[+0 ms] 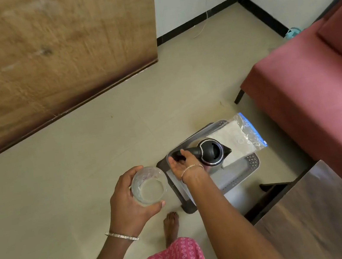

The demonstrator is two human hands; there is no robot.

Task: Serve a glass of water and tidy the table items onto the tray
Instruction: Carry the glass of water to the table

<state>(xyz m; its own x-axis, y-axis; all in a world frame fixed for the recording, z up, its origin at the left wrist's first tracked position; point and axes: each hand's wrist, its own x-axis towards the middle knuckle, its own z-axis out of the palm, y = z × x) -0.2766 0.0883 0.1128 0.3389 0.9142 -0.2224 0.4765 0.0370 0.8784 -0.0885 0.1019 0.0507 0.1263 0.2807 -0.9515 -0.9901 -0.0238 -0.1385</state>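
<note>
My left hand (126, 202) grips a clear glass (149, 186) with some water in it, held above the floor just left of the tray. A grey tray (243, 177) with perforated walls sits low by the floor. A steel kettle (212, 151) with a black lid stands on the tray. My right hand (182, 165) is at the kettle's black handle, thumb over it and fingers curled beneath. Beside the kettle, a clear zip bag (245, 133) holding something white lies across the tray's far end.
A red sofa (312, 104) stands to the right of the tray. A dark wooden table (319, 222) fills the lower right corner. A large wooden panel (39, 61) covers the upper left. My bare foot (171, 225) is on the beige floor just before the tray.
</note>
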